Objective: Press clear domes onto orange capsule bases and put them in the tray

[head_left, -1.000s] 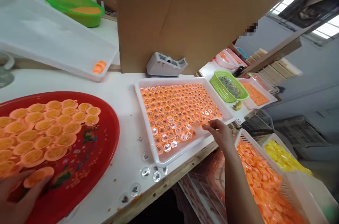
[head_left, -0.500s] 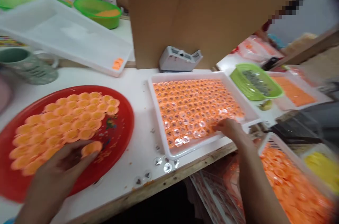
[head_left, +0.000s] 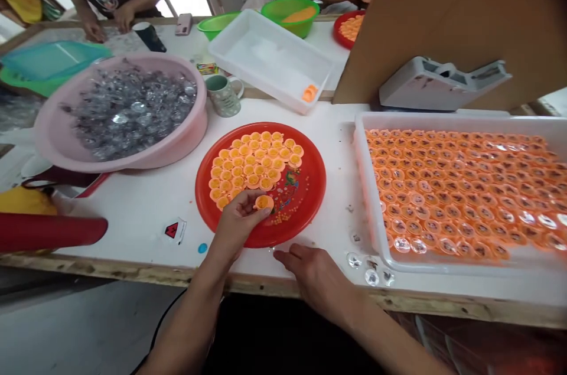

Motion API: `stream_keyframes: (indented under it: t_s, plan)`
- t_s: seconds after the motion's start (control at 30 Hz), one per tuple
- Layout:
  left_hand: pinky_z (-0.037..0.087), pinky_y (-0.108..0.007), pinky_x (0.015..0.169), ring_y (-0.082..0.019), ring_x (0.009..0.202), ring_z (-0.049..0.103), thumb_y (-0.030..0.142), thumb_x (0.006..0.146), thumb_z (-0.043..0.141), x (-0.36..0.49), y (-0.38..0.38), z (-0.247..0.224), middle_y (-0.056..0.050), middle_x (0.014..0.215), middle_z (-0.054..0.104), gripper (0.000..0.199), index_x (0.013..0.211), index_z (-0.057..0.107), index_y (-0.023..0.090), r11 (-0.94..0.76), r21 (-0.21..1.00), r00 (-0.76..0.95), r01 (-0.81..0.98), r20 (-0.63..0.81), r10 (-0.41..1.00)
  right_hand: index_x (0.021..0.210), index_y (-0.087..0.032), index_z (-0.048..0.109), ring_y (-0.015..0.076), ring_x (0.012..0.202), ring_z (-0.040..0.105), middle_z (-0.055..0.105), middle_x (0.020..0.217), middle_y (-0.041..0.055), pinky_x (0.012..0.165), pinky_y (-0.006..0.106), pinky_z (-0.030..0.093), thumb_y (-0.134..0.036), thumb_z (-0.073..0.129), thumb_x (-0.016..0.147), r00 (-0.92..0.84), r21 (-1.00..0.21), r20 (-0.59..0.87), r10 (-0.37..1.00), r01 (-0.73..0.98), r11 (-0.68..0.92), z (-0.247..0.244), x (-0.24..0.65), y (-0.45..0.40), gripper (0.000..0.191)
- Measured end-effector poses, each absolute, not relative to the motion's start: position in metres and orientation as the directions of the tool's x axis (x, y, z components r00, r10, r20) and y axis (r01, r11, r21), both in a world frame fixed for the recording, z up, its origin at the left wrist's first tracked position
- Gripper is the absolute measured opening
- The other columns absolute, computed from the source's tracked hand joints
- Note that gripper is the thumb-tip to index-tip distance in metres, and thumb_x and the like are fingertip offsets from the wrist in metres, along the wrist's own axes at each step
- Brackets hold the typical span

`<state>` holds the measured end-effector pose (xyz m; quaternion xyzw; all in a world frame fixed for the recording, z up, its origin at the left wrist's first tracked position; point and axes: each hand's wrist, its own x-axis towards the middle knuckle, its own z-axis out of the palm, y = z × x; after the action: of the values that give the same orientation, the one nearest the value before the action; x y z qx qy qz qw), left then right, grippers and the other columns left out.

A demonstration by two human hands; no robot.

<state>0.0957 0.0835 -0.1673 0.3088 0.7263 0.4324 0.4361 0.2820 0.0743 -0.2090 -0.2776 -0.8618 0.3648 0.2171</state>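
Observation:
My left hand (head_left: pixel 241 217) pinches a small round orange plastic piece (head_left: pixel 264 202), shaped like a shallow cup, between thumb and fingers. It is above the red round plate (head_left: pixel 310 209), whose left and upper parts hold many similar orange pieces (head_left: pixel 239 162) in rows. My right hand (head_left: pixel 312 271) is low over the white table by the plate's front rim, fingers drawn together. At its fingertips is a small clear bit (head_left: pixel 271 250); whether it is gripped is hidden. To the right, a white tray (head_left: pixel 374 227) holds rows of orange pieces with clear discs (head_left: pixel 419 246) on them.
Loose clear discs (head_left: pixel 371 276) lie beside the tray. A pink basin (head_left: pixel 177 147) of clear parts stands left, near a mug (head_left: pixel 225 97). A tilted white tray (head_left: pixel 270 53), tape dispenser (head_left: pixel 443 85) and cardboard panel (head_left: pixel 425 15) stand behind. Two other people work across the table.
My right hand has left the tray of orange pieces and come left to the plate's front rim. The left hand still holds its orange piece. The view has swung left.

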Motion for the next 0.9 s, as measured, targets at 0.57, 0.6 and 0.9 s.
stream_keyframes:
  t_s: [0.57, 0.6, 0.9]
  plan:
    - [0.057, -0.030, 0.079, -0.018, 0.090, 0.066, 0.026, 0.072, 0.072, 0.088, 0.066, -0.188, -0.004, 0.101, 0.070, 0.032, 0.103, 0.066, 0.019, 0.396, 0.915, -0.308, -0.083, -0.401, 0.863, 0.102, -0.019, 0.061, 0.0204, 0.079, 0.059, 0.059, 0.096, 0.0064, 0.070, 0.033, 0.053, -0.009, 0.052, 0.089, -0.637, -0.673, -0.077, 0.767, 0.600, 0.432, -0.237, 0.288, 0.060, 0.018]
    - [0.057, -0.030, 0.077, -0.017, 0.086, 0.066, 0.026, 0.071, 0.073, 0.089, 0.066, -0.189, -0.003, 0.099, 0.070, 0.032, 0.101, 0.065, 0.019, 0.388, 0.917, -0.301, -0.092, -0.397, 0.867, 0.093, -0.019, 0.060, 0.0199, 0.077, 0.058, 0.058, 0.092, 0.0055, 0.068, 0.033, 0.051, -0.008, 0.052, 0.088, -0.632, -0.685, -0.092, 0.770, 0.601, 0.412, -0.237, 0.287, 0.060, 0.014]
    - [0.053, -0.029, 0.078, -0.018, 0.093, 0.064, 0.026, 0.075, 0.067, 0.102, 0.061, -0.196, -0.002, 0.098, 0.069, 0.030, 0.104, 0.063, 0.021, 0.320, 0.948, -0.190, -0.003, -0.314, 0.930, 0.085, -0.020, 0.067, 0.0145, 0.060, 0.058, 0.065, 0.073, 0.0009, 0.054, 0.025, 0.047, -0.031, 0.071, 0.078, -0.474, -0.927, -0.376, 0.796, 0.193, -0.323, -0.214, 0.298, 0.081, 0.013]
